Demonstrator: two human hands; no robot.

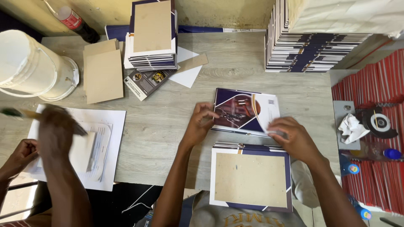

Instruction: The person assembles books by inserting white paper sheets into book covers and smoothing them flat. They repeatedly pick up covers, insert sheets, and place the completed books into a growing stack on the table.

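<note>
Lying between both hands (200, 126) (294, 136): booklet (244, 111)

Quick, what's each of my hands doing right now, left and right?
Left hand: fingers closed on the left edge of the printed cover.
Right hand: gripping the same cover at its right corner, bending it up.

Glossy printed cover (244, 111); matt grey board (250, 180); wood-grain table (168, 122).
</note>
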